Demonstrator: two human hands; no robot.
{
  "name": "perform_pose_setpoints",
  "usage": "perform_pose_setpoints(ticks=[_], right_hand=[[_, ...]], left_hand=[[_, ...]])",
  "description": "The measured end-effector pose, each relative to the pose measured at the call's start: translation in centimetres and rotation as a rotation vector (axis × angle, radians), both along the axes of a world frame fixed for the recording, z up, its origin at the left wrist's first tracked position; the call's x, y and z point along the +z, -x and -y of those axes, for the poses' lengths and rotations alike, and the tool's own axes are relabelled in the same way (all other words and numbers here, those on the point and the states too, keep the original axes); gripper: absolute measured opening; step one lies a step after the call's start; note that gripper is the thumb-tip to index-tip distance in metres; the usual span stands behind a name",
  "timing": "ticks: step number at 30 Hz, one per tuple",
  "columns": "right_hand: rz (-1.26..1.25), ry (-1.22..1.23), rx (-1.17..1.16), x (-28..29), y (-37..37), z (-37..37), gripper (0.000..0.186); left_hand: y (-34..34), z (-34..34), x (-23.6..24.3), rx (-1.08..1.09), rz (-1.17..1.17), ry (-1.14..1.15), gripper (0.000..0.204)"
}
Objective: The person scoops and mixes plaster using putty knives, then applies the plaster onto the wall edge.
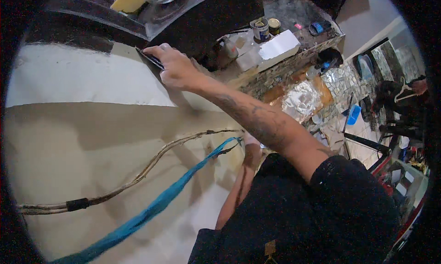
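My right hand (177, 70) reaches across to the upper left, its fingers closed round a dark, thin-edged putty knife (151, 58). The blade lies against the wall at the end of a white coated strip (69, 75), just under a dark ledge. Beneath my right forearm, my left hand (251, 139) is mostly hidden, so its fingers do not show. It is close to the far ends of a blue wrapped cable (170, 197) and a brown cable (151, 172). Both cables run along the beige lower wall (115, 140).
On the upper counter stand a paint tub (260, 30), a small can (274, 26) and a white box (280, 45). Below lies a brown board (324, 89) bearing a whitish, shiny mass. A blue dustpan (353, 114) is on the floor. Another person's hand (419, 86) shows near a hanger at right.
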State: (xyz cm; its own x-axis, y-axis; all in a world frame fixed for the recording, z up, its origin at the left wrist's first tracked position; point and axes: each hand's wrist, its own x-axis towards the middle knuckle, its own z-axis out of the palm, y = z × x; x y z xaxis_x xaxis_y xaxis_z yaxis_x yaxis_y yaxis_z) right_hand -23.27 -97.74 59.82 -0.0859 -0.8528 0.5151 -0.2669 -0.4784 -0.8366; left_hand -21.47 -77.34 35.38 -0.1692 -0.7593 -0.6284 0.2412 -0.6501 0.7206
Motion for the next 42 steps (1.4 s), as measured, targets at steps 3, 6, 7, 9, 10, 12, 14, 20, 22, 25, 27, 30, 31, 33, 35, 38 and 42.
perform_pose_setpoints(ticks=[3,6,7,9,10,12,14,20,22,25,27,30,31,33,35,38,42], right_hand=[[-0.039,0.099,-0.082,-0.2,-0.7,0.1,0.058],[-0.054,0.122,-0.043,0.6,-0.9,-1.9,0.057],[-0.095,0.047,0.019,1.4,-0.7,-3.0,0.059],[-0.135,-0.031,0.075,1.6,-0.8,-4.6,0.060],[-0.111,0.052,0.031,1.4,-0.8,-5.1,0.058],[-0.020,0.166,-0.029,1.3,-1.2,-6.0,0.054],[-0.051,0.136,-0.015,1.4,-1.0,-7.2,0.053],[-0.096,0.134,0.112,2.1,0.5,-10.3,0.056],[-0.130,0.131,0.157,1.8,1.6,-10.1,0.057],[0.020,0.053,0.085,1.3,3.4,-6.8,0.058],[0.110,0.058,0.026,1.0,3.2,-3.8,0.058],[-0.005,0.080,0.083,2.0,0.7,-1.8,0.059],[-0.006,0.083,0.079,2.1,0.4,-1.5,0.059],[-0.086,-0.042,0.038,2.4,-0.1,-1.3,0.061],[-0.118,-0.033,0.018,2.3,0.1,-1.4,0.061],[-0.163,0.007,0.030,3.2,-0.6,-3.9,0.061],[-0.166,0.117,0.113,3.7,-0.4,-8.5,0.059]], left_hand=[[-0.4,0.0,0.5,-0.013,0.010,0.003,0.030],[-0.9,-0.3,0.7,-0.012,0.019,-0.003,0.030],[-1.1,-0.4,0.7,-0.011,0.020,-0.004,0.030],[-0.9,-0.4,0.7,-0.018,0.022,-0.002,0.031],[-0.8,-0.4,0.7,-0.024,0.023,0.000,0.031],[-0.6,-0.5,0.8,-0.029,0.023,0.002,0.031],[-0.5,-0.2,1.0,-0.042,0.029,0.010,0.032],[-1.4,0.0,1.4,-0.064,0.068,0.051,0.033],[-1.6,0.0,1.9,-0.127,0.150,0.102,0.033],[-0.6,0.5,2.7,-0.211,0.285,0.164,0.033],[1.1,0.1,3.9,0.072,-0.119,-0.030,0.038],[-2.3,0.5,-1.3,0.073,0.033,-0.013,0.038],[-2.1,0.3,-1.4,0.060,0.033,-0.007,0.038],[-1.7,0.5,-1.4,0.053,0.022,0.011,0.038],[-0.8,0.6,-0.6,0.031,0.035,0.023,0.038],[-0.8,0.2,0.0,0.036,0.052,0.022,0.038],[1.1,-0.2,2.6,0.025,0.071,0.046,0.039]])
